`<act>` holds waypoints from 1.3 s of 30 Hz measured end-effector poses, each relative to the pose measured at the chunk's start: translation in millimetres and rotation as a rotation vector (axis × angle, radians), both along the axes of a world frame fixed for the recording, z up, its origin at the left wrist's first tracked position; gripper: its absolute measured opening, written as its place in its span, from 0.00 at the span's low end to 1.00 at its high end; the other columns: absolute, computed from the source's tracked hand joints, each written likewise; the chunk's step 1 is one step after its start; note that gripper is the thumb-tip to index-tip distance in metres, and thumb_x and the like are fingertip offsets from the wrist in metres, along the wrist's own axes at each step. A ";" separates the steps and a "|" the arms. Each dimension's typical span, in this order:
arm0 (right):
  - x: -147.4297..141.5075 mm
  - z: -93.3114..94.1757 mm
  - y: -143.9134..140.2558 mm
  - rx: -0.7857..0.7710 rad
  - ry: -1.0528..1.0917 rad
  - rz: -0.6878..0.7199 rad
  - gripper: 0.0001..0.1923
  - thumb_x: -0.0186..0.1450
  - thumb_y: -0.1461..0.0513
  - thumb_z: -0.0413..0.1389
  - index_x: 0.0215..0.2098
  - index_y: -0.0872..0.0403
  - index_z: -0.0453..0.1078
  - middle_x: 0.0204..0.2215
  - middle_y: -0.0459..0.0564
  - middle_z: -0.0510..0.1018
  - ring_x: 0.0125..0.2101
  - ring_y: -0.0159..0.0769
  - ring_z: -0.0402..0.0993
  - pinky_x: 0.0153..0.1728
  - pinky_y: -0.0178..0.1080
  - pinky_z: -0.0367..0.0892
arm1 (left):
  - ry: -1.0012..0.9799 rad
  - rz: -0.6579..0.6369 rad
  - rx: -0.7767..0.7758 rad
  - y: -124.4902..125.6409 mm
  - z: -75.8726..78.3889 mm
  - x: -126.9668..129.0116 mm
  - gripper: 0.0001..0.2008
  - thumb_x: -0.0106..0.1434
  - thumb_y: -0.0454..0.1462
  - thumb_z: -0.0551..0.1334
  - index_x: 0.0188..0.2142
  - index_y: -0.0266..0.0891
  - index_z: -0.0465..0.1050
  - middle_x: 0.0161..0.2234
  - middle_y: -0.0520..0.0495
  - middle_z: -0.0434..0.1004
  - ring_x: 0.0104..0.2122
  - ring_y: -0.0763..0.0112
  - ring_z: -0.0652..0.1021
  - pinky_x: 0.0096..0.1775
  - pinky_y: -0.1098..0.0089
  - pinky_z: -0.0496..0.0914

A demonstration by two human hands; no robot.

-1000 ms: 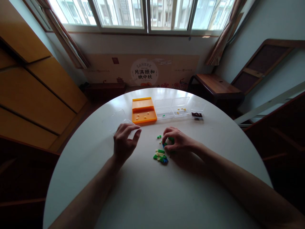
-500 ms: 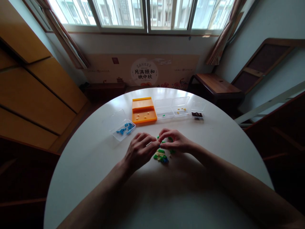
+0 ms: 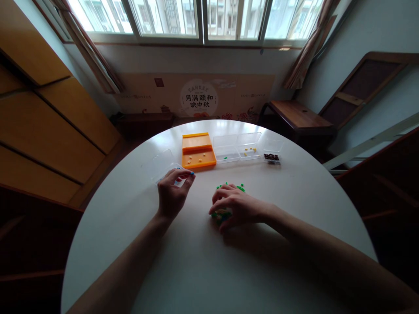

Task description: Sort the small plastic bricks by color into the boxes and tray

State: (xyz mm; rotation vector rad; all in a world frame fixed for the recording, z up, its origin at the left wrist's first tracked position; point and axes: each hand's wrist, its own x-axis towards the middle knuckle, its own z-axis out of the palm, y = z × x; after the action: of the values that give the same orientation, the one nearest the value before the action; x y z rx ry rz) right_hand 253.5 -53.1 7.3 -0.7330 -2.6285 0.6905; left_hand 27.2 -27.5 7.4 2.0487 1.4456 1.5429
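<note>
My left hand [image 3: 173,192] pinches a small blue building brick [image 3: 192,173] between thumb and fingertip. It is just in front of the clear box [image 3: 157,178] of blue bricks and hides most of what lies in it. My right hand [image 3: 237,203] is curled over the small green, beige and blue brick build [image 3: 220,214] on the table, thumb on the near side and fingers on the far side. Much of the build is covered by that hand. Loose green bricks [image 3: 241,188] lie just beyond my right hand's knuckles.
At the back of the round white table [image 3: 183,270] stands an open orange case [image 3: 199,165] with a few pale pieces. Right of it are clear boxes [image 3: 237,146] holding a green piece and several yellow ones, and a small box of dark pieces [image 3: 271,158].
My hands have come apart. The left moved left to the blue-brick box with a blue brick in its fingers; the right came down and nearer, onto the brick build.
</note>
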 end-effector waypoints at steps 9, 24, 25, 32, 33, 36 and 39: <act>-10.9 -6.1 -5.4 0.292 -0.073 0.008 0.08 0.68 0.60 0.51 0.36 0.53 0.71 0.39 0.51 0.74 0.40 0.37 0.63 0.45 0.40 0.54 | 0.036 0.317 -0.041 12.1 2.5 -15.5 0.11 0.57 0.43 0.63 0.31 0.37 0.76 0.27 0.50 0.75 0.26 0.72 0.73 0.31 0.71 0.68; -3.1 -13.6 1.7 0.345 -0.038 -0.327 0.09 0.69 0.63 0.49 0.35 0.56 0.70 0.35 0.53 0.74 0.36 0.37 0.63 0.42 0.40 0.56 | 0.276 0.535 -0.283 17.0 6.6 -30.4 0.12 0.55 0.45 0.63 0.34 0.42 0.78 0.22 0.52 0.70 0.23 0.69 0.71 0.29 0.70 0.62; -1.3 -13.6 3.4 0.321 0.000 -0.337 0.08 0.69 0.63 0.50 0.35 0.55 0.70 0.35 0.52 0.74 0.36 0.37 0.64 0.42 0.40 0.57 | 0.253 0.531 -0.268 17.1 6.6 -30.7 0.12 0.55 0.46 0.62 0.34 0.42 0.78 0.22 0.52 0.70 0.24 0.69 0.72 0.29 0.70 0.62; 18.1 -0.1 13.5 0.102 0.173 -0.203 0.11 0.62 0.55 0.61 0.36 0.55 0.70 0.35 0.50 0.74 0.35 0.35 0.69 0.38 0.37 0.63 | 0.209 0.473 -0.151 16.4 3.3 -27.2 0.14 0.58 0.45 0.59 0.31 0.38 0.77 0.22 0.50 0.73 0.23 0.70 0.72 0.31 0.70 0.65; 18.0 4.3 11.4 0.063 0.157 -0.172 0.15 0.59 0.52 0.63 0.35 0.55 0.70 0.34 0.49 0.74 0.34 0.34 0.69 0.36 0.36 0.63 | 0.206 0.462 -0.136 16.2 3.0 -26.6 0.14 0.58 0.45 0.59 0.31 0.37 0.77 0.22 0.50 0.73 0.23 0.70 0.72 0.31 0.70 0.65; 11.5 18.1 -0.7 -0.037 0.026 -0.033 0.17 0.56 0.51 0.65 0.34 0.54 0.69 0.31 0.46 0.73 0.29 0.30 0.68 0.31 0.32 0.61 | 0.167 0.417 -0.114 16.2 2.3 -25.8 0.14 0.58 0.45 0.60 0.31 0.37 0.77 0.21 0.51 0.72 0.22 0.72 0.71 0.30 0.71 0.65; 3.0 27.8 -14.4 -0.023 -0.136 0.098 0.05 0.62 0.62 0.60 0.33 0.54 0.68 0.30 0.44 0.73 0.29 0.28 0.67 0.29 0.31 0.58 | 0.096 0.381 -0.127 16.5 1.9 -24.9 0.14 0.57 0.46 0.62 0.31 0.37 0.78 0.20 0.52 0.71 0.21 0.73 0.70 0.28 0.72 0.65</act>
State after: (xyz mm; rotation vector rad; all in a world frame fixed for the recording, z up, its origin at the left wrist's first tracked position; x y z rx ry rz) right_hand 256.5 -67.5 35.1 -0.6834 -2.8003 0.7231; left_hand 2.3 -11.0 9.3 1.8760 2.0082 1.4456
